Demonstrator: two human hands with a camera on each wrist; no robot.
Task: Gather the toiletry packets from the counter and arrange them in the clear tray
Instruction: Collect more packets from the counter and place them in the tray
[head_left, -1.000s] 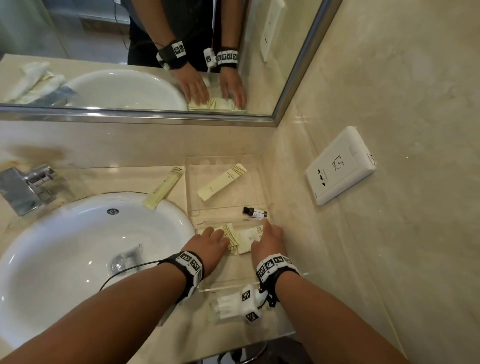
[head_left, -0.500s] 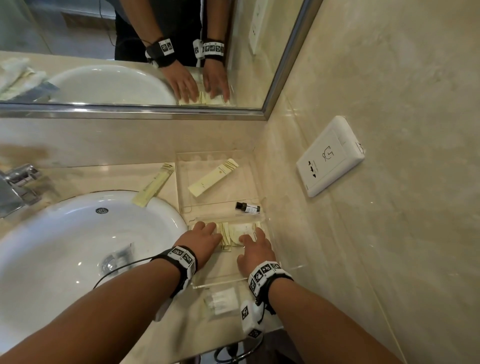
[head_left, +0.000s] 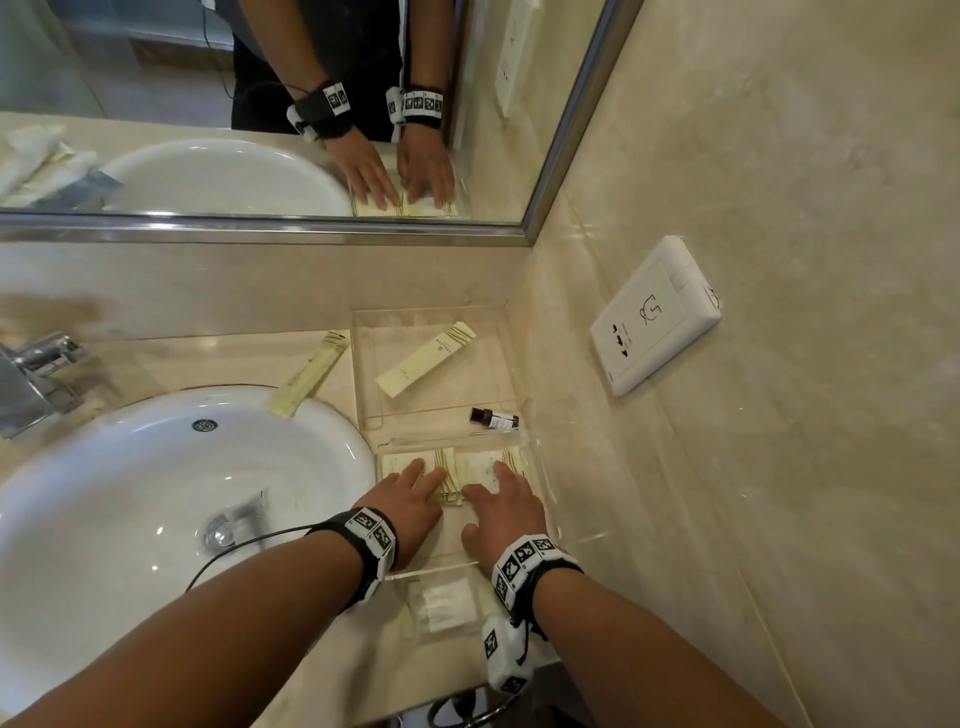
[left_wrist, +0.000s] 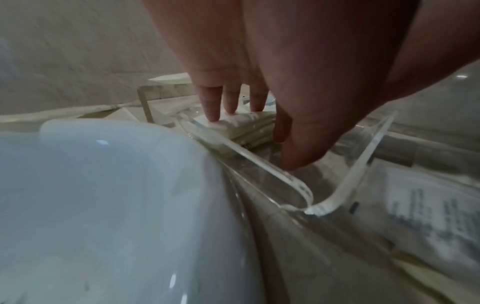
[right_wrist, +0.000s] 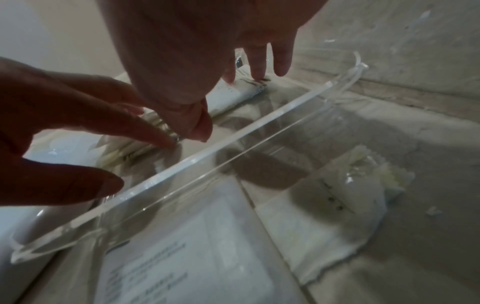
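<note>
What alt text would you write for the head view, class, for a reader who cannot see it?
Both hands, the left hand and the right hand, press flat on cream toiletry packets in the near section of a clear tray beside a white sink. One long packet and a small dark bottle lie farther back in the tray; another packet rests on the sink's rim.

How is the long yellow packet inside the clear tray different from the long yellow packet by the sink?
The packet in the tray lies inside the clear tray; the packet by the sink lies outside it on the counter, its near end over the sink rim. The tray packet looks wider and paler; the sink one looks slimmer and darker. Both are long, yellowish, striped at the far end and untouched.
</note>
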